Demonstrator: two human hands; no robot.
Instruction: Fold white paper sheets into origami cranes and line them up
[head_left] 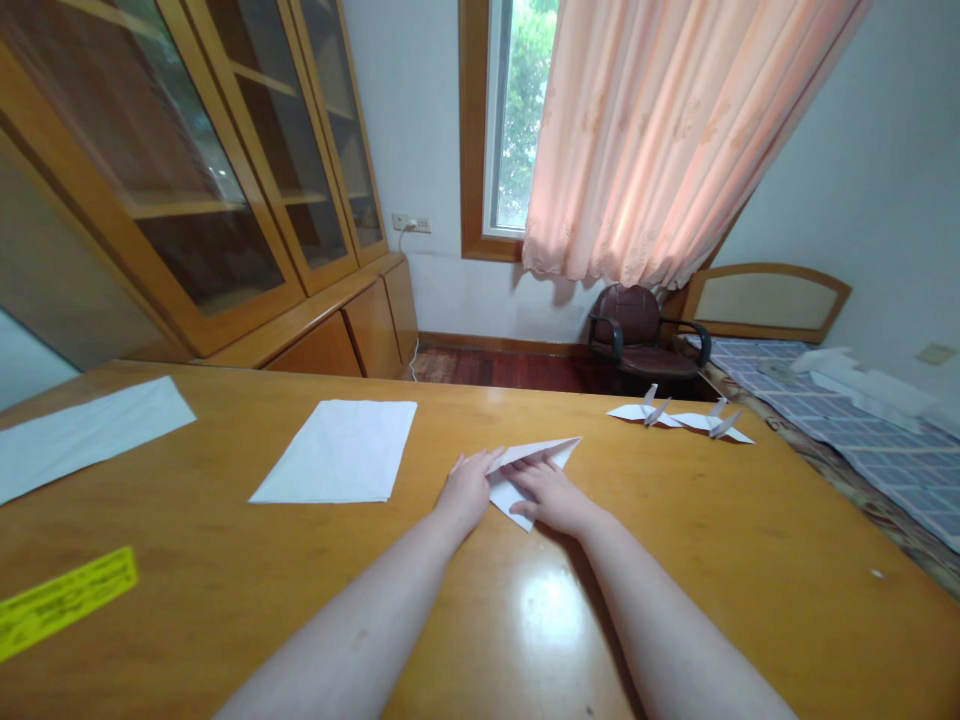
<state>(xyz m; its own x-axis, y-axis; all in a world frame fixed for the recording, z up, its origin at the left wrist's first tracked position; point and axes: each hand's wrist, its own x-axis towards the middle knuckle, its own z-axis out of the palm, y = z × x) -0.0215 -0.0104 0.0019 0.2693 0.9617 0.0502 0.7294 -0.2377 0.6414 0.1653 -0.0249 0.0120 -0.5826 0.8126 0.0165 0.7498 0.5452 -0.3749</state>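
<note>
Across the middle of a varnished wooden surface [675,520], a folded white paper [551,452] is placed, its pointed end directed to the right and its lower corner directed toward the viewer. The left hand [469,490] and the right hand [551,497] are held close together, both laid on the paper, with the left at its left end and the right over its middle; whether it is gripped or only pressed cannot be told. Both forearms are bare and are extended from the bottom of the view. To the left of the hands, a stack of white paper sheets [337,452] is laid flat, and a long white sheet [82,435] is placed farther left, running off the edge of the view. A yellow printed label [64,602] is positioned near the lower left corner of the surface. Folded white paper darts [675,418] with raised creased fins are set beyond the hands, near the far edge. Behind the surface, a glass-fronted wooden cabinet [225,170] is ranged along the left wall, with a wall socket [411,222] mounted just beside it. A peach curtain [675,130] is hung across a wood-framed window [510,110], and a dark leather office chair [637,335] is stood below it. On the right, a bed [847,470] with a blue checked cover is placed alongside the surface.
</note>
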